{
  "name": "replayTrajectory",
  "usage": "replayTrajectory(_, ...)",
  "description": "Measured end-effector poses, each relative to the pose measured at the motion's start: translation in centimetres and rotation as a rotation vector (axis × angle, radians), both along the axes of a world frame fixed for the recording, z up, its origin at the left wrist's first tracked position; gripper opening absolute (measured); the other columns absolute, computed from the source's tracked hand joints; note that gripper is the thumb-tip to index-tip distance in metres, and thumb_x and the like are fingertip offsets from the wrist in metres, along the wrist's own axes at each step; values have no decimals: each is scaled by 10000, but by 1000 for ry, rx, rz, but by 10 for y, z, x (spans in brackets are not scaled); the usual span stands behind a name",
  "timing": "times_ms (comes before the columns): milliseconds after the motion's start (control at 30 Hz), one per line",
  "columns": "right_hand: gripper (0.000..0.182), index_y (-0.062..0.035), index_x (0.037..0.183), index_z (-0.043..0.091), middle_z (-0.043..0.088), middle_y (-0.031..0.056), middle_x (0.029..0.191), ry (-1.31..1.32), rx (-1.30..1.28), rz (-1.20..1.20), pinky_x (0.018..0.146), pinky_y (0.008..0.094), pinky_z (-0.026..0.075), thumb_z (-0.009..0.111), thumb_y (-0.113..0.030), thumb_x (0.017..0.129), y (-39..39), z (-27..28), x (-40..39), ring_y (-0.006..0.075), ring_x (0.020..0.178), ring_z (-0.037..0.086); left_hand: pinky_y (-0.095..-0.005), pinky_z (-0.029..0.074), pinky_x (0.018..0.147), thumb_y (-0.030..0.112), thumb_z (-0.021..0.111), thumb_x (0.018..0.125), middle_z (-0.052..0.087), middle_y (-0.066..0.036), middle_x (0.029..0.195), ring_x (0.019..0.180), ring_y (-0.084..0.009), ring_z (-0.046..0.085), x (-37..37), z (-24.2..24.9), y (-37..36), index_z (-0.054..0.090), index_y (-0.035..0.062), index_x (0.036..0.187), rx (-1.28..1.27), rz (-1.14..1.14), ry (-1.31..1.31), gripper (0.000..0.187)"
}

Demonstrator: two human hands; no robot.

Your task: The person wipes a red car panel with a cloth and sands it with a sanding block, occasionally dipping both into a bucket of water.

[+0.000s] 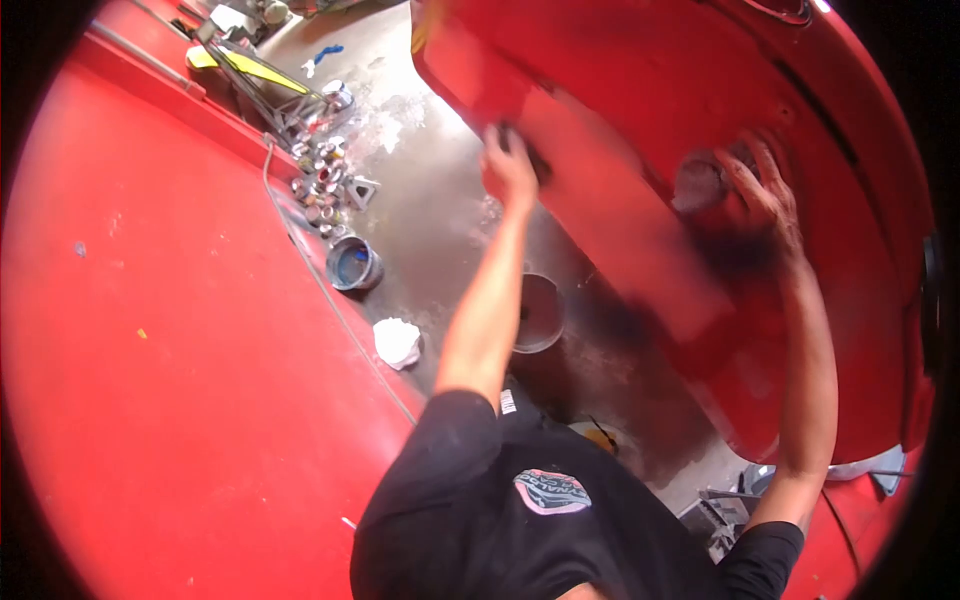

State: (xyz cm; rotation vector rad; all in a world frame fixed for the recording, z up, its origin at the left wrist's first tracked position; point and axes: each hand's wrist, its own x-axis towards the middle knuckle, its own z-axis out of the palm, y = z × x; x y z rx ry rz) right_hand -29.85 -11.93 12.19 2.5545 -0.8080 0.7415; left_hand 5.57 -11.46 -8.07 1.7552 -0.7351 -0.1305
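A large red curved panel, like a car body part (620, 240), stands in front of me with a paler, dull band along its near edge. My right hand (765, 195) lies against its face, fingers stretched over a rounded grey pad (700, 182) pressed to the surface. A dark shadow falls below that hand. My left hand (508, 168) is at the panel's left edge, fingers curled; a small dark shape shows at them, and I cannot tell what it is.
A wide red surface (200, 340) fills the left side. Along its edge stand a grey bucket (354, 264), a white crumpled cloth (397, 343), several small cans (322, 180) and a yellow-green strip (250, 70). A round container (540, 312) sits on the grey floor (440, 215).
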Motion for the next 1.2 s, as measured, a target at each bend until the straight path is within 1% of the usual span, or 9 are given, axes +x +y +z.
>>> replayTrajectory(100,534,-112,1262,771,622,185,1445,-23,0,-16,1225,575,413,791,-29,735,-4,-11,-5,414,1408,542,-504,524,1017,327,676,1034,723,-213,1242,1176,-409,673,-65,-25,60,660,99,1428,-42,3,-69,455)
replayTrajectory(200,535,-111,1268,771,621,185,1448,21,-76,-15,1218,576,418,786,-31,739,-5,-2,-9,422,1403,543,-512,528,1012,334,665,1037,719,-211,1241,1167,-418,677,-32,-21,16,654,105,1438,-61,-12,-82,462)
replayTrajectory(333,531,-111,1266,773,624,187,1444,69,-20,-44,1212,584,417,780,-41,740,4,3,-4,430,1399,544,-555,531,949,333,613,1048,711,-235,1144,1080,-468,690,21,43,-39,667,79,1202,181,75,40,303)
replayTrajectory(467,534,-110,1264,774,623,192,1442,-1,24,-3,1215,590,414,780,-39,735,-1,-6,-5,432,1401,542,-495,502,1077,315,666,1049,711,-239,1333,1267,-437,645,-48,-26,39,625,38,1495,-80,-42,-33,527)
replayTrajectory(600,531,-107,1262,775,627,201,1433,47,-94,-5,1228,582,405,780,-39,735,-1,0,-7,436,1403,542,-486,503,1067,208,676,1035,721,-224,1310,1246,-424,658,-50,-46,19,660,26,1411,-363,-113,42,418)
replayTrajectory(733,528,-115,1264,775,623,195,1454,46,19,-54,1245,578,390,784,-38,742,5,2,-2,433,1416,536,-516,513,940,243,611,1064,739,-225,1200,1100,-438,686,21,43,-40,672,21,1267,113,34,35,307)
replayTrajectory(800,538,-121,1272,773,616,194,1466,38,31,-46,1247,580,388,788,-34,741,3,-2,-3,435,1421,531,-529,510,929,262,630,1055,738,-230,1190,1094,-442,685,11,6,-27,677,24,1290,-147,-43,-11,337)
replayTrajectory(900,564,-131,1290,767,604,194,1485,41,-15,-46,1248,583,387,793,-27,736,-3,-4,-6,440,1428,523,-475,478,1158,344,676,1049,694,-201,1418,1356,-384,631,-55,-40,44,657,56,1455,-90,-43,-9,499)
replayTrajectory(1200,600,-139,1324,755,596,195,1494,41,75,-44,1238,584,394,800,-26,736,-2,-7,-11,435,1438,515,-533,513,1022,396,601,1071,724,-243,1256,1232,-461,650,13,16,-20,675,114,1404,133,-50,73,442)
